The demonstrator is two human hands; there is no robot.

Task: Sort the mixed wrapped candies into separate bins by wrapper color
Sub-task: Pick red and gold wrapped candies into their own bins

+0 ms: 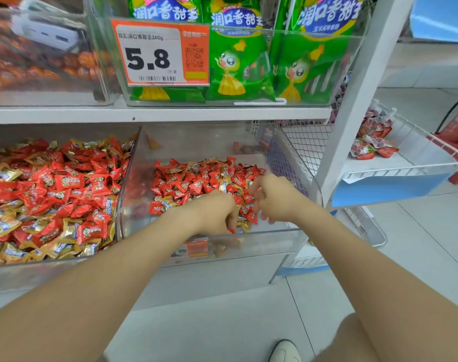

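**Both hands in the mixed bin, pick under way**

The mixed candies, red with gold among them, lie heaped in the clear bin on the lower shelf, directly beneath and just beyond both hands. The right hand sits at the heap's right side, palm down, fingers clawed onto wrappers; whether it pinches one cannot be told. The left hand is fisted, with a red wrapper showing at its lower edge, so it is judged to be holding candy. The neighbouring bin lies leftward, nearer the left hand.

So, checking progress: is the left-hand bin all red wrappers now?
No, gold-wrapped candies lie mixed among the red ones throughout the left bin.
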